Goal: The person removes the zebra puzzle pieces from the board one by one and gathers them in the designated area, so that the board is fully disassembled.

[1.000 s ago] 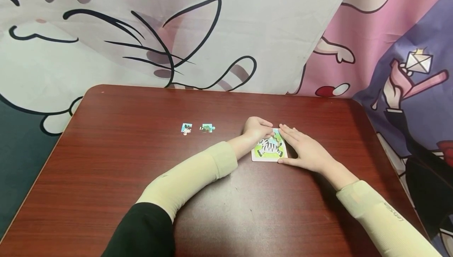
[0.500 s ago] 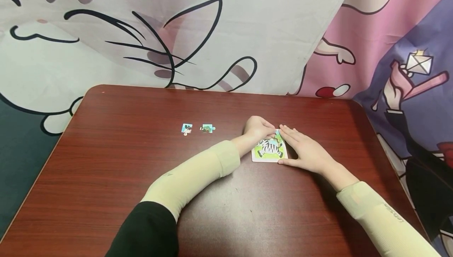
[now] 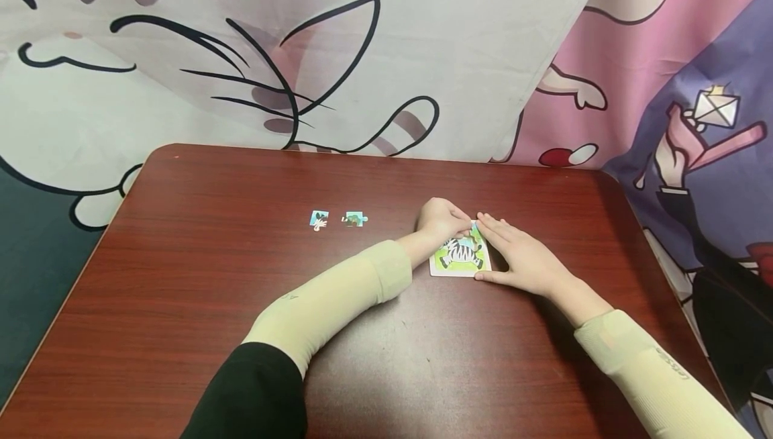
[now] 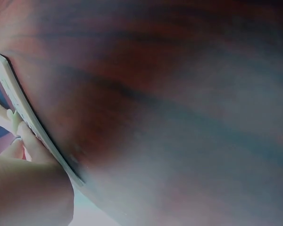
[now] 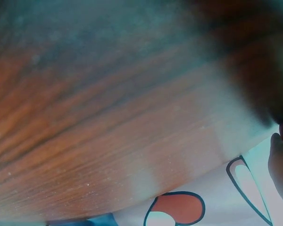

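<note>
A square jigsaw board [image 3: 460, 266] with a zebra on green grass lies flat toward the right of the table. Over its upper left part my left hand [image 3: 441, 219] bends its fingers, pinching what looks like a small puzzle piece near the top edge; the fingers mostly cover it. In the left wrist view, this hand [image 4: 30, 190] is beside the board's pale edge [image 4: 23, 103]. My right hand [image 3: 524, 256] rests along the board's right side, fingers straight at the upper corner and thumb near the lower one. Two loose puzzle pieces, one with a zebra's head [image 3: 319, 219], one green and blue [image 3: 354, 219], lie left.
The reddish-brown wooden table [image 3: 181, 305] stretches around the board, its far edge close to a white cloth [image 3: 471, 56] with a cat drawing. A pink and purple printed cloth [image 3: 652, 83] hangs at the right.
My left hand has shifted slightly right and its fingertips have drawn closer together at the board's top edge. My right hand, the board and the loose pieces stay in place.
</note>
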A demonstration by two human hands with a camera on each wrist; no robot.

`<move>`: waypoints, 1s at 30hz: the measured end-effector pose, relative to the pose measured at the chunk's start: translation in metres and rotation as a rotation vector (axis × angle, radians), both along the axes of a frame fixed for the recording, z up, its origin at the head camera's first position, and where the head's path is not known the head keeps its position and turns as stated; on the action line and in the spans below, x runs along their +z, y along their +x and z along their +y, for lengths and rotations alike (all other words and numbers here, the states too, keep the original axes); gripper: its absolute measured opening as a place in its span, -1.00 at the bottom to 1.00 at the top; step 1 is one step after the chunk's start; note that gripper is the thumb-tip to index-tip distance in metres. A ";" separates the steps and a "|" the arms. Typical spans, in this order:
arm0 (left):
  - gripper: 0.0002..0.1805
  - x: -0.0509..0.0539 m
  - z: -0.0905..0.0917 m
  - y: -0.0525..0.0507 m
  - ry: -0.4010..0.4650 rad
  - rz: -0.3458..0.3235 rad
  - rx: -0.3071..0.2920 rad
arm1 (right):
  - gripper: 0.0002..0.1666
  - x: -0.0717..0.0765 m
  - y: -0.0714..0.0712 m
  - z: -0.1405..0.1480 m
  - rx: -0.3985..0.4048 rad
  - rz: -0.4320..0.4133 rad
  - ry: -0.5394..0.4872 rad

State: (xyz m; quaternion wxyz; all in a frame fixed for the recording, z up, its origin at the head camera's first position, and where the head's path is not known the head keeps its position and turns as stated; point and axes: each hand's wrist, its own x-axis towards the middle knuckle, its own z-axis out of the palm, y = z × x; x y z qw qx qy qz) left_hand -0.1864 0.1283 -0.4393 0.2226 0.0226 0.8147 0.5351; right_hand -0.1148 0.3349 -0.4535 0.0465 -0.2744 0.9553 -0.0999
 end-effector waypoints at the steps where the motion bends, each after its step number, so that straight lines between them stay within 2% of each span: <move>1: -0.91 0.000 0.000 0.000 -0.008 0.000 0.003 | 0.23 0.000 0.000 0.000 0.001 0.001 0.000; 6: -0.93 0.004 -0.003 0.002 -0.029 -0.003 0.022 | 0.23 0.002 0.000 -0.002 0.008 0.006 -0.002; 13: -0.98 0.005 -0.013 -0.003 -0.016 -0.025 0.052 | 0.22 0.003 0.000 -0.004 0.001 -0.001 0.004; 21: -0.92 0.013 -0.038 -0.006 0.015 -0.018 0.061 | 0.18 0.001 0.001 0.000 -0.001 0.003 0.004; 30: -0.90 0.022 -0.075 -0.017 0.013 0.047 0.063 | 0.19 0.001 0.001 -0.001 -0.007 0.000 0.020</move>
